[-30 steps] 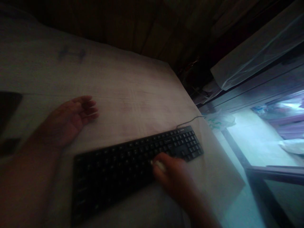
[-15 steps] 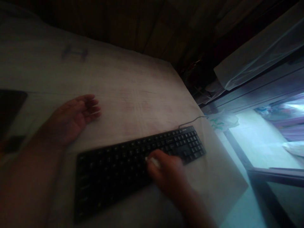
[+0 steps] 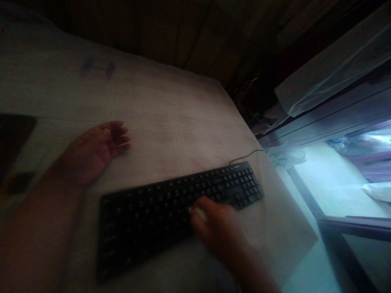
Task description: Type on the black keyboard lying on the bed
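One black keyboard (image 3: 165, 219) beneath right hand (image 3: 218, 221), pale object (image 3: 201, 214) pinched.

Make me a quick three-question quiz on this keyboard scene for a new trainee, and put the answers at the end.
1. True or false: the left hand is gripping the keyboard.
2. What does the right hand hold over the keyboard? A) a mug B) a small pale object C) scissors
3. Near which end of the keyboard, left or right, does the cable leave its far edge?

Key: 1. False; its fingers are loosely curled, holding nothing. 2. B; too blurred to identify further. 3. Right.
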The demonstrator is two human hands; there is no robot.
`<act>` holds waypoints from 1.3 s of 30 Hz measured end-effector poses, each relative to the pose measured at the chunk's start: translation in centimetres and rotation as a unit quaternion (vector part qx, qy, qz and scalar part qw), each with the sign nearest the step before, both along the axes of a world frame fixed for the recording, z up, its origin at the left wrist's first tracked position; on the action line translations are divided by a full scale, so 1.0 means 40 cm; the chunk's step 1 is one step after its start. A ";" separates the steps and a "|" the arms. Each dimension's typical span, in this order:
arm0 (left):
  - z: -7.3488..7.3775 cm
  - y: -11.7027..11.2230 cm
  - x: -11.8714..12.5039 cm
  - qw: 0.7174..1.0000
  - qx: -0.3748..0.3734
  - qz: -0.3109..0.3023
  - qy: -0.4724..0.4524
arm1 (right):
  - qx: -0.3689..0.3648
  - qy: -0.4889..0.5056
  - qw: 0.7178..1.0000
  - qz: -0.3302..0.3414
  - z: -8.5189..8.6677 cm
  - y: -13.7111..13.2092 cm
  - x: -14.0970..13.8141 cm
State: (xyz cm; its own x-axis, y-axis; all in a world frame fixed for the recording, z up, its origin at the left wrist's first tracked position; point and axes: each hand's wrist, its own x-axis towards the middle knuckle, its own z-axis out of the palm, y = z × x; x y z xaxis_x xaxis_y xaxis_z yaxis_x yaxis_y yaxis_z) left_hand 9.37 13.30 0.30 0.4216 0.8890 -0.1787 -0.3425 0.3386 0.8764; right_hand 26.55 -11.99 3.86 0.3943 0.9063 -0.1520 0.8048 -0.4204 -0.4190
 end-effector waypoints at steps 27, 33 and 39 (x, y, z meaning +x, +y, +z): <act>-0.008 0.003 -0.005 1.000 0.001 -0.016 -0.013 | 0.005 -0.018 1.000 -0.001 -0.004 0.045 -0.002; -0.008 0.003 -0.005 1.000 0.005 -0.026 -0.016 | 0.020 0.007 1.000 -0.010 0.000 0.039 -0.001; -0.003 0.001 -0.004 1.000 -0.002 -0.023 -0.009 | 0.057 0.043 0.997 0.000 0.001 0.029 -0.014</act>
